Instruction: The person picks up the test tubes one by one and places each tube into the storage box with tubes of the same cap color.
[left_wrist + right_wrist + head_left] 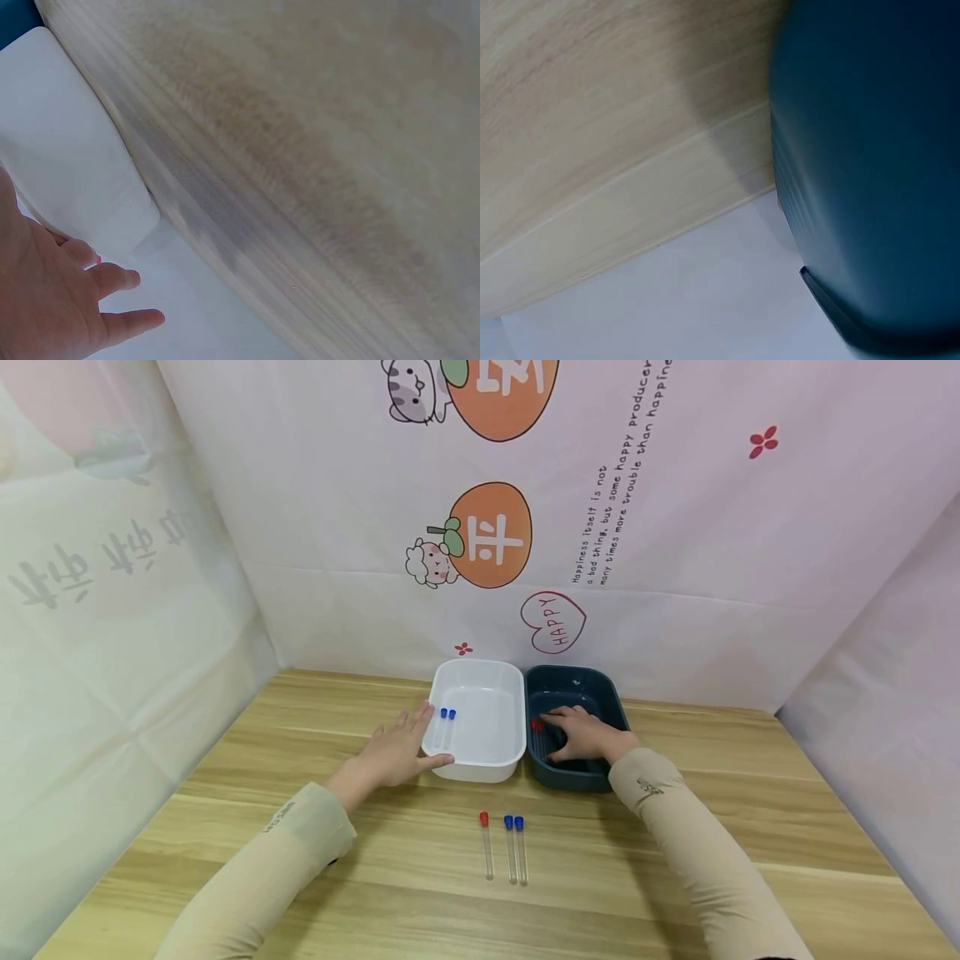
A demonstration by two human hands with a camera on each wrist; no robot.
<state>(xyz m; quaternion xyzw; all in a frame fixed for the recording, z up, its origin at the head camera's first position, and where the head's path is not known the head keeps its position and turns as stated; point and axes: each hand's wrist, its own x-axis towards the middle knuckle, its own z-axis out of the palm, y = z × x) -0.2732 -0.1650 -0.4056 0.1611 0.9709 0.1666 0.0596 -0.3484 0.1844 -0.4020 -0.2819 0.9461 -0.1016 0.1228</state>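
Note:
My left hand (397, 750) lies at the left rim of a white bin (491, 767), fingers extended and thumb at the front edge. Inside that bin, by its left wall, are two blue-capped test tubes (447, 727). In the left wrist view the fingers spread beside the bin's outer wall (67, 127). My right hand (585, 735) reaches into a dark blue bin (573, 781), thumb and fingers apart. Its fingertips are right at red-capped test tubes (537, 727) along the left wall. The right wrist view shows the dark bin's side (855, 172); the hand is hidden there.
On the wooden table (405, 877) in front of the bins lie one red-capped test tube (487, 847) and two blue-capped test tubes (516, 852), caps away from me. The bins stand side by side against a printed cloth backdrop (337, 568).

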